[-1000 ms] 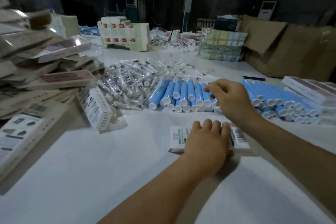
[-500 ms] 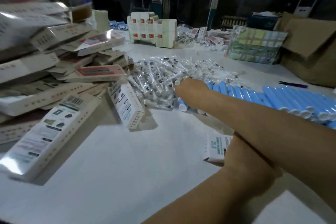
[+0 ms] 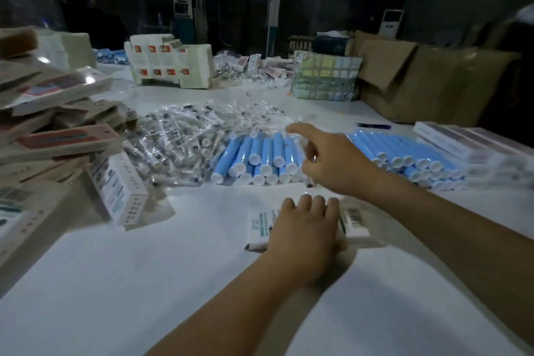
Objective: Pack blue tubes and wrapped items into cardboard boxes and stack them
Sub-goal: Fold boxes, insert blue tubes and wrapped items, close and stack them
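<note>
My left hand (image 3: 303, 230) lies flat on a small white cardboard box (image 3: 258, 228) with green print, pressing it to the table. My right hand (image 3: 336, 160) hovers over a row of blue tubes (image 3: 260, 154) with white caps and pinches a clear wrapped item (image 3: 297, 140) between thumb and fingers. More blue tubes (image 3: 410, 157) lie in a second group to the right. A loose heap of clear wrapped items (image 3: 185, 133) lies left of the tubes.
Flat packed boxes (image 3: 57, 139) are piled at the left, with one white box (image 3: 118, 185) leaning beside them. White boxes (image 3: 450, 139) lie at the right edge. Brown cartons (image 3: 433, 81) and stacked white boxes (image 3: 170, 61) stand at the back. The white table (image 3: 144, 283) stretches toward me.
My right hand reached left into the wrapped heap, then came back over the blue tubes with a wrapped item. My left hand stayed on the white box. The camera swung left, then back.
</note>
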